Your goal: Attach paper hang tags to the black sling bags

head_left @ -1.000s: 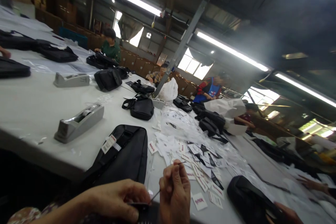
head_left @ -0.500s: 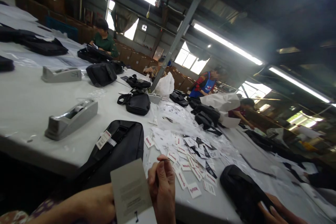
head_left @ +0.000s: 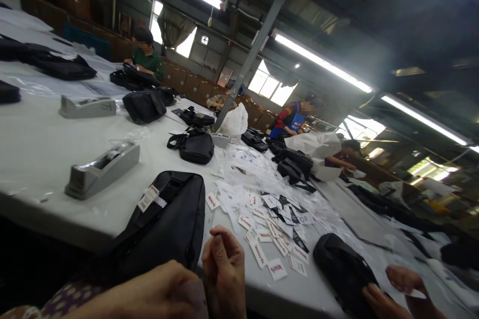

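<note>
My left hand [head_left: 149, 291] is at the bottom of the view, fingers closed on a hang tag [head_left: 192, 299] that shows only in part and is blurred. Just right of it, my right hand [head_left: 225, 271] is closed in a pinch; what its fingertips hold is too small to make out. Behind my hands a black sling bag [head_left: 183, 214] lies at the table edge, a small white label [head_left: 148, 198] on its strap. To the right of the bag spreads a pile of white labels with red print [head_left: 258, 254].
Grey tape dispensers [head_left: 103, 169] stand at left. Clear plastic bags [head_left: 247, 164] and more black bags [head_left: 196, 147] lie farther back. At right, a co-worker's hands [head_left: 406, 279] are at another black bag [head_left: 342, 269]. A metal post [head_left: 258, 40] rises beyond the table.
The hang tag has turned and dropped lower, so its printed face no longer shows. My left hand has moved right, toward my right hand. One co-worker's hand has lifted off their bag.
</note>
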`<state>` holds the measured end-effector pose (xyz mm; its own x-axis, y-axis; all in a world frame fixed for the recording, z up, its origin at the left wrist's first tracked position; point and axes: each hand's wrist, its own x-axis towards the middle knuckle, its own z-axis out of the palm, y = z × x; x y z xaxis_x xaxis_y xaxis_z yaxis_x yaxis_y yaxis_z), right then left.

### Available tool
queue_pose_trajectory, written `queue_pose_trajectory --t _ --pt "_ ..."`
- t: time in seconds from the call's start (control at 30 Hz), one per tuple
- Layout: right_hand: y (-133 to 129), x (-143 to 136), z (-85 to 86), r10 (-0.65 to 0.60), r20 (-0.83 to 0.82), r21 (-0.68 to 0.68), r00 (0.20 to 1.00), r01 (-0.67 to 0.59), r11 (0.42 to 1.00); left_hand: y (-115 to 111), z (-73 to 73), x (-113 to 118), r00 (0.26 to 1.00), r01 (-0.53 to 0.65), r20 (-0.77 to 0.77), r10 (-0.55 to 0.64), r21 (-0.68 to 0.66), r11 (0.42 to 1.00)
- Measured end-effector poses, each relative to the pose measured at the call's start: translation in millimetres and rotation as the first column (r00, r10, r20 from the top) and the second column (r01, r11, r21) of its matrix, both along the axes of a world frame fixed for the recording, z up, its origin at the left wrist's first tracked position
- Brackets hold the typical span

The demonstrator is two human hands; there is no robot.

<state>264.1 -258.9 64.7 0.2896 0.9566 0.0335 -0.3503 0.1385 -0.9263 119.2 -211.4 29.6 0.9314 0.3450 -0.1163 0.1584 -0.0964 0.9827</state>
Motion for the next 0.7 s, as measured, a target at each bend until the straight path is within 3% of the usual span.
queue_pose_trajectory --t 0.1,0.23,0.33,0.47,0.7 --pt "-2 2 -0.8 -0.065 0.321 -0.02 0.945 0.075 0.997 8 -12.1 -10 0.999 -0.009 -0.046 0.012 0.076 0.997" --pt "-5 3 -13.6 -0.055 0.633 0.038 0.772 0.04 0.998 34 -8.9 -27 0.974 -0.219 0.056 0.221 -0.042 0.975" --pt "-5 -1 -28.8 -0.058 0.702 0.079 0.71 0.004 0.997 43 3.6 -29 0.941 -0.314 0.105 0.321 -0.081 0.946" --pt "0 -8 -43.6 -0.07 0.729 0.1 0.681 -0.004 0.995 39 14.3 -22 0.938 -0.324 0.108 0.329 -0.057 0.944" --pt "13 -13 -65.5 -0.165 0.708 0.078 0.687 0.157 0.985 37 7.4 -21 0.874 -0.481 0.125 0.469 0.096 0.871"
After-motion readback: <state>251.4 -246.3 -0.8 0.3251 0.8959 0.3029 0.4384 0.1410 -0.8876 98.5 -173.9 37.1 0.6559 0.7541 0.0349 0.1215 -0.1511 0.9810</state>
